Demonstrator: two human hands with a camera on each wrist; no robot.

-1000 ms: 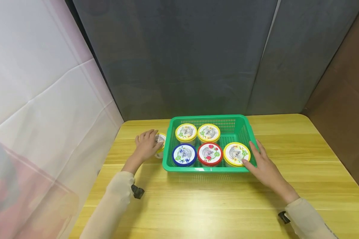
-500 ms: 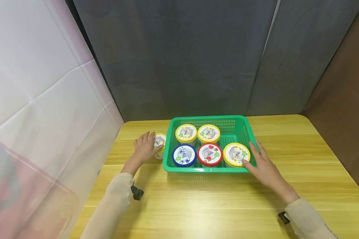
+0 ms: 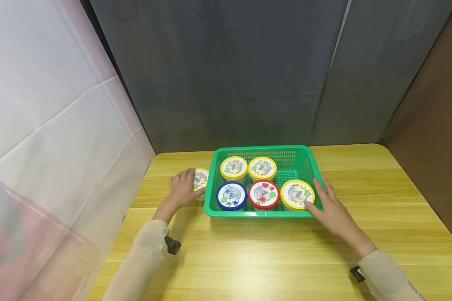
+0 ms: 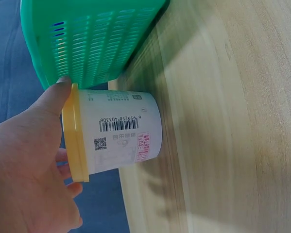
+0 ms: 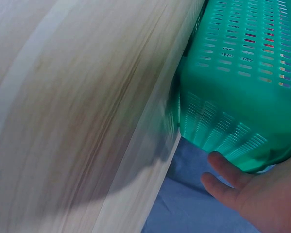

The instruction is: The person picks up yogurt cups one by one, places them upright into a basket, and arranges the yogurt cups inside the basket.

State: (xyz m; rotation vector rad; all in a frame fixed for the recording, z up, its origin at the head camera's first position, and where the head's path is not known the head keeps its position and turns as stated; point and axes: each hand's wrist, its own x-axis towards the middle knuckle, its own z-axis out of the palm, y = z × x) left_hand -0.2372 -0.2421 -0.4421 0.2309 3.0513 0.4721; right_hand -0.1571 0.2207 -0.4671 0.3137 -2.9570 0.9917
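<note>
At the left end of a green plastic basket (image 3: 248,214), a tub (image 3: 201,179) with a yellow lid stands upright on the table. My left hand (image 3: 181,188) holds it by the lid, thumb on the basket side and fingers round the other side, as the left wrist view of the tub (image 4: 123,131) shows. My right hand (image 3: 333,211) grips the basket's near right corner, the thumb over the rim by a yellow-lidded tub (image 3: 297,194) and the fingers along the outside. Two more yellow-lidded tubs, a blue-lidded tub (image 3: 231,195) and a red-lidded tub (image 3: 264,195) stand inside.
The basket stands on a wooden table (image 3: 256,259) with a dark grey curtain (image 3: 226,83) behind it. A pale printed sheet (image 3: 68,125) hangs on the left, and a brown panel (image 3: 433,108) rises on the right.
My left hand has shifted slightly back off the top of the tub's lid, so more of the lid shows. My right hand and the basket have stayed in place.
</note>
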